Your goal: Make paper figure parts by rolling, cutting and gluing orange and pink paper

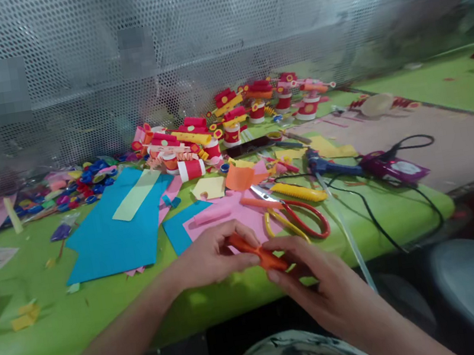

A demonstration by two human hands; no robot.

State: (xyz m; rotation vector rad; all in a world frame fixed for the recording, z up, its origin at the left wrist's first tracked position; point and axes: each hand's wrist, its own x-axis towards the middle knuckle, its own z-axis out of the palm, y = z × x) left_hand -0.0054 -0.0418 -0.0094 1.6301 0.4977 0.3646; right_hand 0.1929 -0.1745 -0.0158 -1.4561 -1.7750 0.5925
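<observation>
- A person's left hand [213, 256] is pinching one end of a small, rolled piece of orange paper or foam [273, 260] between thumb and fingers, its grip nearly closed; the orange piece is slanting just above the near edge of a bright green tabletop [107, 324].
- The right hand [314, 264] is gripping the other end with thumb and fingertips, closed down to the roll's thickness; both hands are sharing the hold.
- A pink rectangular sheet [243, 218] is lying just beyond the hands, bearing a slim pink roll [213, 214]; blue angular sheets [113, 245] are spreading to the left, one carrying a pale green strip [143, 192].
- Metal scissors with red and yellow handles [286, 207] are resting just past the right hand; a yellow-handled tool [300, 192] is lying beside them, and a blue glue gun [336, 166] is sitting farther right.
- Red, yellow and pink models on red-and-white cups [231, 135] are crowding the back of the table; one red-and-white cup [193, 169] is lying on its side; a perforated grey metal screen [197, 40] is rising behind.
</observation>
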